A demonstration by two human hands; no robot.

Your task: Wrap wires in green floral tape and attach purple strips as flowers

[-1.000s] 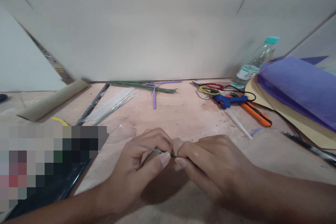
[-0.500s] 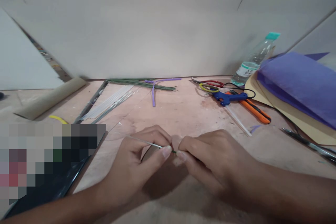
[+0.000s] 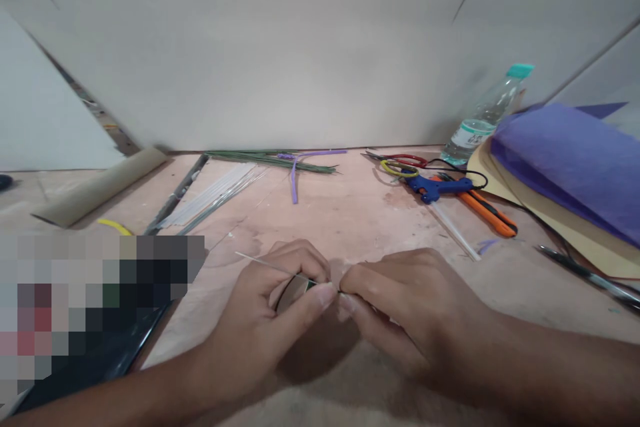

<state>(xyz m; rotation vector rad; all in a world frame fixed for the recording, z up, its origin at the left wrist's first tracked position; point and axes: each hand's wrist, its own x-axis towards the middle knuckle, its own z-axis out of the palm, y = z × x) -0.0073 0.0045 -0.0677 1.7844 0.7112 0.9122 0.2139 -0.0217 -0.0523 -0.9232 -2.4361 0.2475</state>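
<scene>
Low in the middle of the head view, my left hand (image 3: 285,307) pinches a thin pale stick (image 3: 260,260) between thumb and forefinger. The stick slants up and left over the fingers. A thin dark strip (image 3: 286,290) curves inside the same hand. Close by on the right, my right hand (image 3: 395,300) is closed, thumb against forefinger, at a tiny dark piece between the two hands. What this piece is cannot be made out. The fingertips of both hands nearly meet above the table.
Green stems (image 3: 250,159), purple strips (image 3: 295,183) and white sticks (image 3: 210,197) lie behind. At right are scissors (image 3: 400,167), a blue glue gun (image 3: 435,187), an orange cutter (image 3: 493,215), a bottle (image 3: 467,137) and purple paper (image 3: 570,160). A cardboard tube (image 3: 105,187) lies left.
The pale stick's far end now shows clearly above my left hand, and its tip near the fingers sits slightly farther right. The dark strip bows out more, and the view has shifted a little.
</scene>
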